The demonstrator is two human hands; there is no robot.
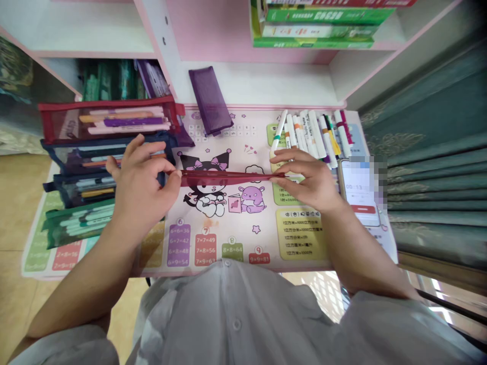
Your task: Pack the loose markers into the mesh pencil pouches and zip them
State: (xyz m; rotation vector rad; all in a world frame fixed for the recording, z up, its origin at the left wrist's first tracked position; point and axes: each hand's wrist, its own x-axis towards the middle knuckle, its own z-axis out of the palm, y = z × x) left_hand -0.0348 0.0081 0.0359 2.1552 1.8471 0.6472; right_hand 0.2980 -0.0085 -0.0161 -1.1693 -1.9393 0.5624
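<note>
Pinching a red pouch (224,178) by its 2 ends, my left hand (141,185) and right hand (312,178) are holding it over the printed mat (239,224).

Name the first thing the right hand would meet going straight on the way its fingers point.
Beyond the red pouch it pinches, the right hand would probably meet the left hand first, at the pouch's other end, though depth is hard to judge.
</note>
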